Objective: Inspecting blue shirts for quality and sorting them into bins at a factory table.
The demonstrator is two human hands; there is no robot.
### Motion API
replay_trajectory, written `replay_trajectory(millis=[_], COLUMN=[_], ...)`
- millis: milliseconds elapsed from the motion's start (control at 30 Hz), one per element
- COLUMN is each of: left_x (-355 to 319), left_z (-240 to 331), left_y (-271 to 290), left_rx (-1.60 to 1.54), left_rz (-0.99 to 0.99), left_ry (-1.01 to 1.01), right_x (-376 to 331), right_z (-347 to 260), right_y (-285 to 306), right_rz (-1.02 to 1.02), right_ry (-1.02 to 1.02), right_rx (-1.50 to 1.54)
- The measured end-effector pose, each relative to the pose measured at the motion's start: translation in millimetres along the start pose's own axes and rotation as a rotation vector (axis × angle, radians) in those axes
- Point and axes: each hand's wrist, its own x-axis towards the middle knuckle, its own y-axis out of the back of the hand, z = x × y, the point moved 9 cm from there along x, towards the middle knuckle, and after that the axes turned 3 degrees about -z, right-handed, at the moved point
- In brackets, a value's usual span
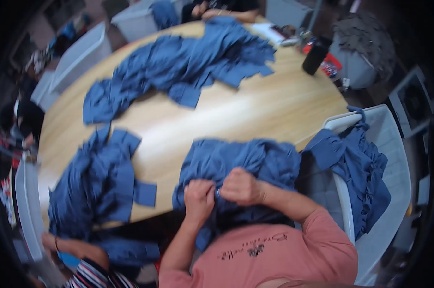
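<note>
1. Left hand (199,197): clenched, knuckles up, on the near part of the blue cloth (270,158). Apparently grasping fabric; exact fingertip contact hidden.
2. Right hand (241,186): also clenched, just beside the left hand and a bit further over the table (217,119). Apparently on the same cloth. Small pale glint in the gap between; too blurred to identify.
3. Both fists close together, probably to control one short stretch of fabric from two sides.
4. Blue cloth: bunched along the near edge of the table, right in front of the pink shirt (279,249), partly hanging over that edge. Likely placed there for easy reach, with the tabletop taking most of the weight.
5. At the right edge: pale bin (394,139) with a blue bundle (366,177) inside, one flap over the rim. Seemingly parked within reach of the right arm.
6. At the near left edge: left heap (99,173) of blue pieces, next to a striped sleeve (90,272). Probably put there to suit that co-worker.
7. Along the far edge: long heap (174,67), well apart from both fists, perhaps to leave working room.
8. Near the far right edge: black bottle (317,55), likely set aside from the fabric.
</note>
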Motion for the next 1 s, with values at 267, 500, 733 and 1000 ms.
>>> replay_trajectory(millis=[267,500,733,1000], left_x=[-8,-11,-18,-26], left_z=[-31,-33,-42,-52], left_y=[-30,-25,-29,-38], left_rx=[-0.358,-0.272,-0.538,-1.208], left_rz=[-0.295,-0.302,-0.332,-0.252], left_ry=[0.319,0.299,0.474,0.743], right_x=[-7,-12,-9,-18], right_z=[-2,-2,-2,-2], right_y=[0,-4,-1,2], right_rz=[-0.001,-0.012,0.008,0.029], right_ry=[0.002,-0.013,-0.022,0.011], right_rx=[-0.037,-0.091,-0.077,-0.026])
